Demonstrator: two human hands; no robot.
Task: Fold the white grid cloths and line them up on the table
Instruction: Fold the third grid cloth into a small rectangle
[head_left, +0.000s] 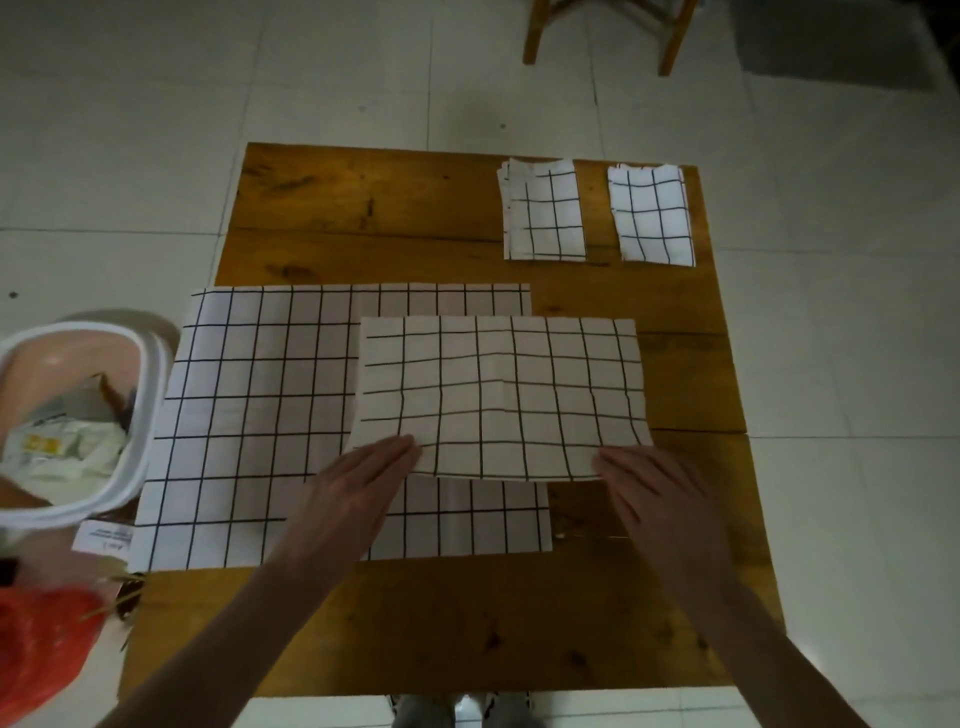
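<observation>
Grid cloths are lying in four places on the wooden table (363, 208), seen from the head camera looking down. Nearest the person, a half-folded cloth (498, 395) is resting partly on top of a larger flat cloth (249, 405), covering that cloth's right portion and reaching past its right edge onto bare wood. A vertical crease is showing down the middle of the upper cloth, and its near edge is lifting slightly off the surface below.

At that near edge, the left hand (358, 483) is lying on the left corner with fingers straight and close together, fingertips pressing onto the fabric; whether the thumb is tucked under the edge cannot be told. On the opposite corner, the right hand (649, 488) is mirroring it, fingers extended and flat against the cloth, with no curl around it showing.

Toward the table's far right, two small folded cloths are sitting side by side, apart from each other: the left folded cloth (545, 213) and the right folded cloth (652, 215), the latter close to the table's right edge.

Off the table's left side, a white bin (140, 415) holding crumpled wrappers is standing on the tiled floor (130, 130), with a red bag (41, 634) nearer the person. Wooden chair legs (535, 36) are showing at the top.
</observation>
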